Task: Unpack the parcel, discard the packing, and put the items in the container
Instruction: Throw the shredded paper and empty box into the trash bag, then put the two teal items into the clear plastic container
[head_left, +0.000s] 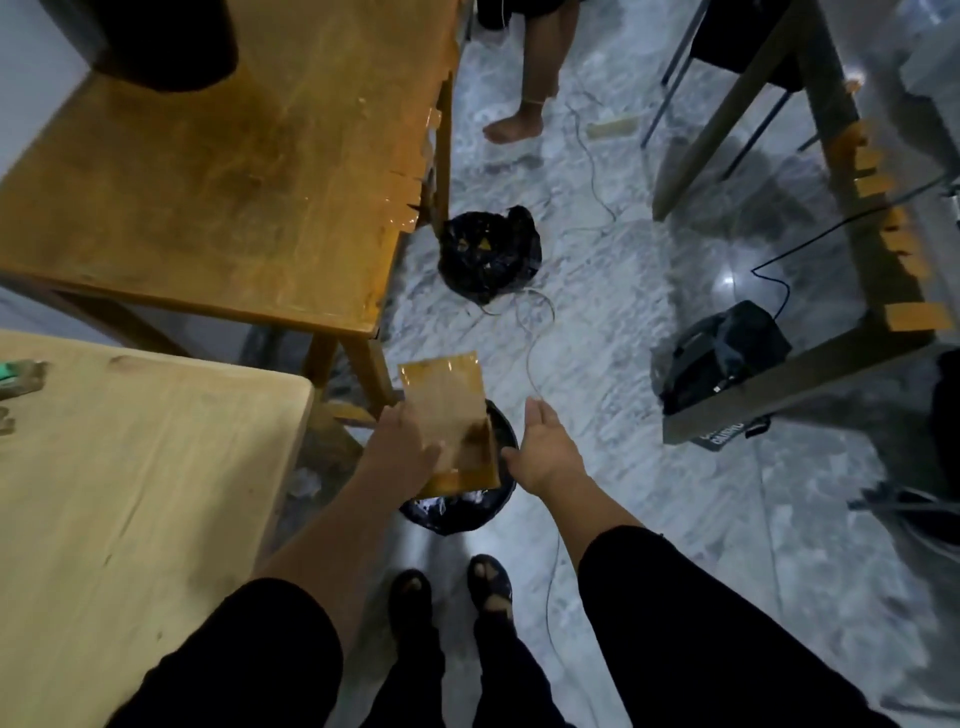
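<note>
Flat brown packing piece, tape-covered cardboard or envelope, held over a black-lined bin on the floor. Left hand grips its lower left edge, fingers wrapped on top of the sheet. Sheet tilts up and away from the body, glossy tape at the far end. Right hand just beside the sheet's right edge, palm turned inward, fingers spread and holding nothing; can't tell if the thumb touches the sheet. Bin mostly hidden under the sheet and hands, near rim and liner visible, some pale scraps inside. Person's sandalled feet right behind the bin.

Light wooden table at left, its right corner near the left forearm; a green-and-brown item at its left edge, blurred. Darker wooden table beyond it, tape strips stuck along its right edge. Second black bag on the marble floor past that table's near right corner. Another person's bare foot further back. Thin cable loops across the floor.
</note>
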